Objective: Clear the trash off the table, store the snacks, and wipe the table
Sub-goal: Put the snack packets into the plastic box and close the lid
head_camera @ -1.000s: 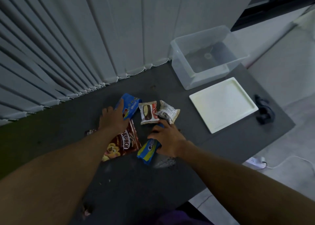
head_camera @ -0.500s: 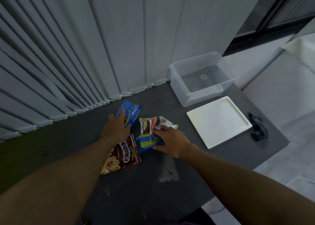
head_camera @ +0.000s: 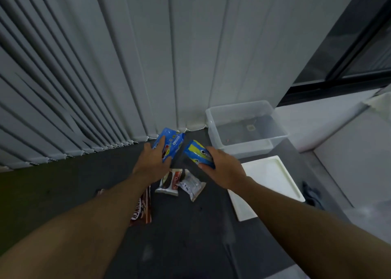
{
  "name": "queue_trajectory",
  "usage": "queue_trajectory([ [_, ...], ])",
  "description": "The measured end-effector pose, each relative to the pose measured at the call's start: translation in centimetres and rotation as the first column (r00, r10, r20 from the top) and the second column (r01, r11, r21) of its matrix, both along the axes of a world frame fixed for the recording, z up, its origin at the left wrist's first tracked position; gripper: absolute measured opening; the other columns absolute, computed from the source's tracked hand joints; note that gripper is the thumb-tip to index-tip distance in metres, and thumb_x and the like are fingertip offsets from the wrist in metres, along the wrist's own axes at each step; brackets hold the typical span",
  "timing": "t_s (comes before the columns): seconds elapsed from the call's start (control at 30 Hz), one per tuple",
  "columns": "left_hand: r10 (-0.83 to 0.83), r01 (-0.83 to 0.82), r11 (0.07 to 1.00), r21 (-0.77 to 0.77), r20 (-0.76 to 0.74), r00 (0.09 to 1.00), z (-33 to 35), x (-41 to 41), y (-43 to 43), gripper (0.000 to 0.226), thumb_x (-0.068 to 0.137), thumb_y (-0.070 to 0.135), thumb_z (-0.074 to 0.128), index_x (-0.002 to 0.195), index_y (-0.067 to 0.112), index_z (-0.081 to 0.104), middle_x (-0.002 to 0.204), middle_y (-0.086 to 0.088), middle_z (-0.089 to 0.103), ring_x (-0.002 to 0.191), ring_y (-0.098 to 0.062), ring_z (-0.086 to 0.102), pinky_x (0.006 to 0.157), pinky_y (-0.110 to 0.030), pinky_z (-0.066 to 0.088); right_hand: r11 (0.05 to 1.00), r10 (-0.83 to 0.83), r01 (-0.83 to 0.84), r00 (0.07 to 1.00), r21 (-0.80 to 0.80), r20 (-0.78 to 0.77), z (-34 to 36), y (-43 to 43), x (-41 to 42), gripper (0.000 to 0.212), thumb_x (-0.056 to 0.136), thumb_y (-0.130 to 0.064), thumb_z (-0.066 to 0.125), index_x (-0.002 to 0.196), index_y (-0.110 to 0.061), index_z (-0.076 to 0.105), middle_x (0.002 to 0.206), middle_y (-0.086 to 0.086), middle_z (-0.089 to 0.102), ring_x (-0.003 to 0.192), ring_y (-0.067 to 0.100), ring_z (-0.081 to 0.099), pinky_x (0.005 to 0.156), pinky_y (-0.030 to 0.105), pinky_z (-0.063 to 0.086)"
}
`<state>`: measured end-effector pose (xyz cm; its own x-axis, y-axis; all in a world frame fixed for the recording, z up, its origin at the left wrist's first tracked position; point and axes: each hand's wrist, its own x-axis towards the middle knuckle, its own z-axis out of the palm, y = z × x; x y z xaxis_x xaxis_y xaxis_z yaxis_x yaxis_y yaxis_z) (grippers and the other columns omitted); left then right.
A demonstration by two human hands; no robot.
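Step in hand: storing the snacks. Both hands are raised above the dark surface (head_camera: pixel 190 236), each closed around one packet. The left hand (head_camera: pixel 151 162) grips a blue snack packet (head_camera: pixel 174 142), thumb over its face and fingers behind; the right hand (head_camera: pixel 224 168) is wrapped around a blue-and-yellow packet (head_camera: pixel 196 153), held tilted. Both packets are clear of the surface, near its far edge by the vertical blinds (head_camera: pixel 105 77). The clear plastic bin (head_camera: pixel 243 128) stands open at the far right, just right of the right hand, and looks empty apart from a label on its floor. Its white lid (head_camera: pixel 273 177) lies flat on the near side of the bin. Left on the surface: two small wrapped cakes (head_camera: pixel 179 182) side by side below the hands, and a brown cereal-type bag (head_camera: pixel 142 209) partly hidden under the left forearm. A dark object (head_camera: pixel 311 194) lies past the lid at the right; too dim to identify. Judgement: next move is to carry both packets rightward over the bin's rim and release them inside, then return for the three remaining items. Wiping not yet begun; no cloth identified.
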<state>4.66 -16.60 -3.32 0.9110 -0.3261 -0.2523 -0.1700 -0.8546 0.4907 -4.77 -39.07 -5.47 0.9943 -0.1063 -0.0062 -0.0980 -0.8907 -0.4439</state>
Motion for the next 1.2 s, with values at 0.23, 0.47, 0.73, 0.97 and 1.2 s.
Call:
queue_trajectory([
  [0.23,0.041,-0.038,0.999,-0.037,0.076,0.996,0.8,0.1,-5.5,0.076,0.096,0.045,0.054,0.158,0.03,0.011,0.134,-0.016,0.034,0.12,-0.034,0.05,0.1,-0.041,0.043,0.985,-0.145,0.133,0.983,0.108,0.115,2.2,-7.3,3.2,0.046,0.089,-0.059,0.057,0.123,-0.029,0.051,0.107,-0.002,0.065,0.095,0.022,0.063,0.081,0.036,0.052],
  [0.47,0.145,-0.136,0.985,-0.111,0.081,0.986,0.2,0.9,-9.3,0.077,0.095,0.049,0.054,0.157,0.03,0.013,0.13,-0.013,0.035,0.115,-0.03,0.052,0.096,-0.038,0.045,0.959,-0.263,0.245,0.956,0.144,0.128,2.5,-12.6,7.7,0.053,0.092,-0.063,0.051,0.128,-0.023,0.049,0.103,0.0,0.064,0.089,0.019,0.063,0.074,0.034,0.053],
  [0.73,0.225,-0.222,0.971,-0.092,0.024,0.974,-1.3,1.7,-10.4,0.078,0.096,0.048,0.055,0.158,0.032,0.01,0.139,-0.014,0.033,0.123,-0.031,0.049,0.1,-0.038,0.044,0.966,-0.244,0.256,0.941,0.025,-0.233,-0.5,-14.4,12.7,0.039,0.089,-0.047,0.06,0.108,-0.017,0.046,0.095,0.008,0.06,0.078,0.025,0.061,0.06,0.035,0.055],
  [0.97,0.267,-0.267,0.962,-0.059,-0.007,0.964,-3.0,2.6,-9.4,0.078,0.094,0.051,0.056,0.157,0.034,0.012,0.127,-0.011,0.037,0.113,-0.03,0.053,0.096,-0.041,0.05,0.985,-0.085,0.155,0.827,0.081,-0.556,-4.9,-11.6,14.6,0.051,0.092,-0.033,0.063,0.132,-0.007,0.043,0.115,0.013,0.061,0.098,0.029,0.064,0.083,0.039,0.057],
  [1.2,0.295,-0.297,0.953,-0.057,-0.035,0.955,-4.4,2.8,-8.5,0.079,0.094,0.049,0.057,0.157,0.034,0.012,0.121,-0.007,0.036,0.101,-0.019,0.048,0.085,-0.03,0.047,0.989,0.127,-0.149,0.822,0.005,-0.555,-5.9,-12.4,14.7,0.083,0.087,-0.038,0.073,0.148,-0.01,0.025,0.125,0.013,0.059,0.11,0.028,0.059,0.09,0.035,0.048],
])
